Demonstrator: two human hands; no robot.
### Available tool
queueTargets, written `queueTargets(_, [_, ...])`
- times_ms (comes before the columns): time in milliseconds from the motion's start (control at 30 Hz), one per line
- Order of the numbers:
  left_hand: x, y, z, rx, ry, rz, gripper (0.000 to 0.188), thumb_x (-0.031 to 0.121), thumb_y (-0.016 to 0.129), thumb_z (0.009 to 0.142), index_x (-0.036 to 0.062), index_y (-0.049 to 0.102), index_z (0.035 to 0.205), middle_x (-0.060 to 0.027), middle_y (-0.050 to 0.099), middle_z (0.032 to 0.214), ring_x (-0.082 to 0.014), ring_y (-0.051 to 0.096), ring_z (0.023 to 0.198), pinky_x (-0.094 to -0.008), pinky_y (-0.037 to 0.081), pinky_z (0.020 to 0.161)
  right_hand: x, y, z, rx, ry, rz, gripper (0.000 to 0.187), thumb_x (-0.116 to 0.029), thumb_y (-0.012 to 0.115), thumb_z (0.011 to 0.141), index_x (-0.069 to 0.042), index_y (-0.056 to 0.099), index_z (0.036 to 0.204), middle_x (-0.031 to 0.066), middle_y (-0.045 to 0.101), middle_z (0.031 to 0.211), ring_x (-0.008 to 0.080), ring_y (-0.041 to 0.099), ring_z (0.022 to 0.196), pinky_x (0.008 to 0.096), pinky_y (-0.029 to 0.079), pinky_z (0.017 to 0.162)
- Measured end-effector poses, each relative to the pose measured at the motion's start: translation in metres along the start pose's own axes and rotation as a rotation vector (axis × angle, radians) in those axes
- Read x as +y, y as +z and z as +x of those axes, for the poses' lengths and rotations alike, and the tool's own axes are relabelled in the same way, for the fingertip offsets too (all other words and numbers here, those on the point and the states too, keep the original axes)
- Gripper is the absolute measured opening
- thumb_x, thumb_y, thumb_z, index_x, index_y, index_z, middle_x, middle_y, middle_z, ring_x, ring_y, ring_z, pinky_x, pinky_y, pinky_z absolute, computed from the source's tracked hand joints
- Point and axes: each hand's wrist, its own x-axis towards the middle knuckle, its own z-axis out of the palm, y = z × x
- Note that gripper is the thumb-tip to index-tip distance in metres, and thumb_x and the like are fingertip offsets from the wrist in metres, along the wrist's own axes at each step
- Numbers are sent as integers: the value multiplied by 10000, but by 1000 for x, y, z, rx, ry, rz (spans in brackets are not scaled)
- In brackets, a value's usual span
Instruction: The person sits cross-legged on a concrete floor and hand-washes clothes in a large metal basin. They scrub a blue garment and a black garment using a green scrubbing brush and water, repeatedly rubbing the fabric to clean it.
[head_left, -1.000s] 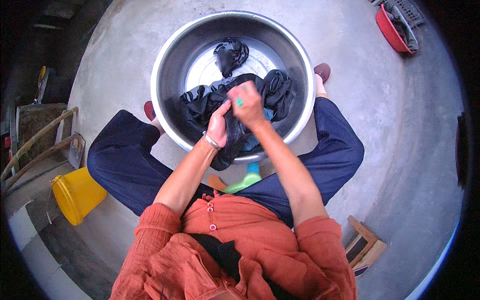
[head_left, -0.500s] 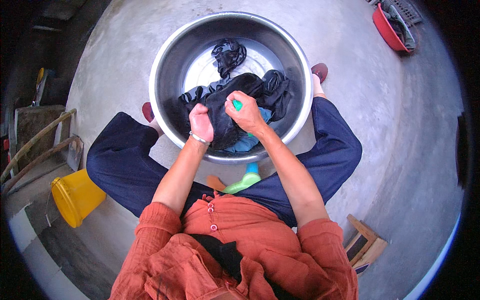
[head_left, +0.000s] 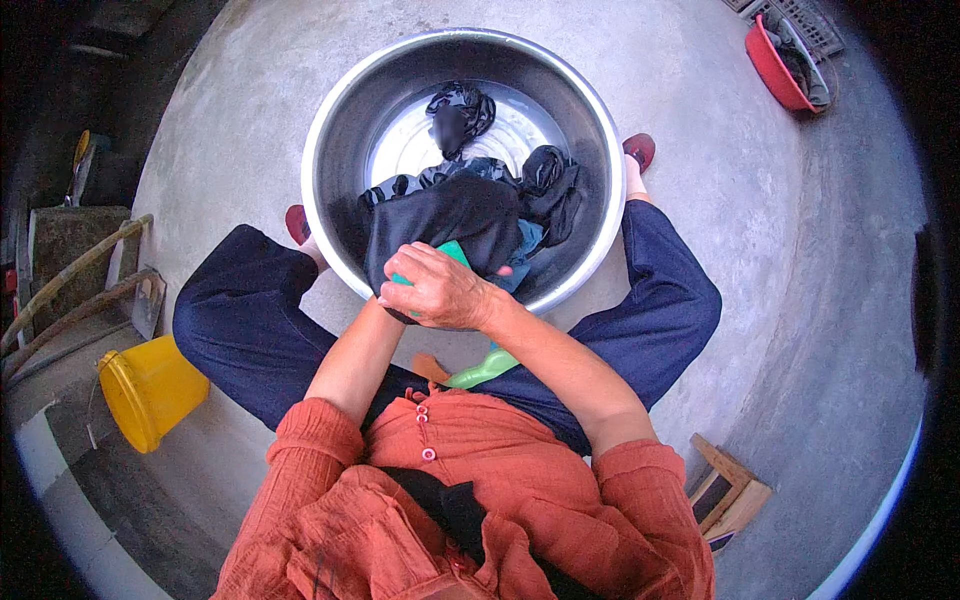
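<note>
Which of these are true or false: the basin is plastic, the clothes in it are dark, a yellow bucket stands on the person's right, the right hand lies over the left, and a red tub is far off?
1. The basin is plastic. False: it is shiny metal.
2. The clothes in it are dark. True.
3. The yellow bucket stands on the person's right. False: it is on the left.
4. The right hand lies over the left hand. True; the left is hidden beneath.
5. A red tub sits far off. True.

Dark wet cloth (head_left: 450,225), draped over basin rim (head_left: 330,250)
</note>
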Motion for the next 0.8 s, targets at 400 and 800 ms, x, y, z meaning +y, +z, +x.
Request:
queueTargets(400, [-19,21,-20,98,48,172,210,115,412,954,53,485,1141,-47,537,1100,-173,529,1016,-284,413,909,56,-22,-25,257,174,-288,130,-103,691,684,-87,591,766,93,511,778,266,551,714,371,458,625])
queueTargets(800, [-3,27,-22,159,-5,-99,123,157,433,935,124,491,1038,1,496,960,-116,501,903,-247,416,839,50,-18,-23,261,142,-211,184,-67,717,682,-59,563,783,119,509,821,285,556,721,359,476,628])
